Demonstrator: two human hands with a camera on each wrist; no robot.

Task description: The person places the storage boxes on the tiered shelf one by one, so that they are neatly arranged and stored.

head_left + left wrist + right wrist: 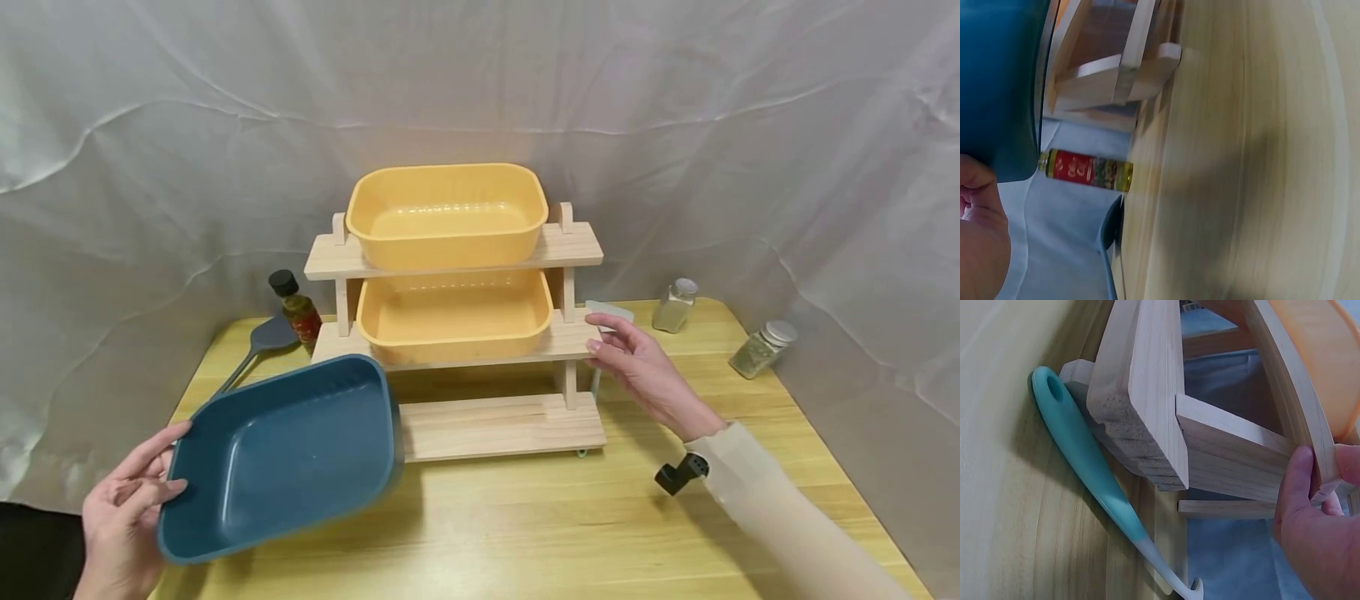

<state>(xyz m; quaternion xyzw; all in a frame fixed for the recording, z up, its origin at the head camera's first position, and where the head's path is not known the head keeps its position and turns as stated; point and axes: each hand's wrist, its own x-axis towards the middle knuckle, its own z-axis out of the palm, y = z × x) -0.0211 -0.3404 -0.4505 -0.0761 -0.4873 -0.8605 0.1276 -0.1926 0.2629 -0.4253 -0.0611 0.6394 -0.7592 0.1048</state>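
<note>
While the left hand (123, 512) gripped the blue tub (281, 454) by its rim, tilted just in front of the wooden rack (498, 425), the right hand (645, 375) touched the rack's middle shelf edge with fingers nearly straight, beside a yellow tub (453, 317)

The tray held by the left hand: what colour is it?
Dark teal blue tray, clearest in the head view.
</note>
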